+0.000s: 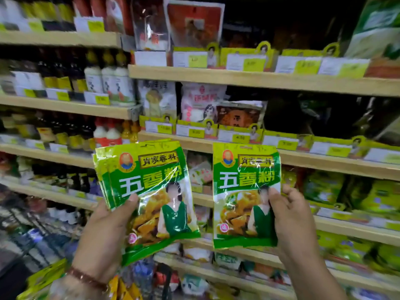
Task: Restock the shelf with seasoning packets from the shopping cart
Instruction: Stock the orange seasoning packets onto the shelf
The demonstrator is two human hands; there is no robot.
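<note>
Hands (pixel 104 230) hold glossy green packets (pixel 151 191).

Green-and-yellow seasoning packets (pixel 149 191) with white lettering and a round orange portrait logo; pale wooden shelves (pixel 259 80) edged with yellow-and-white price tags (pixel 244 61); reddish-brown beaded bracelet (pixel 86 278)
</note>
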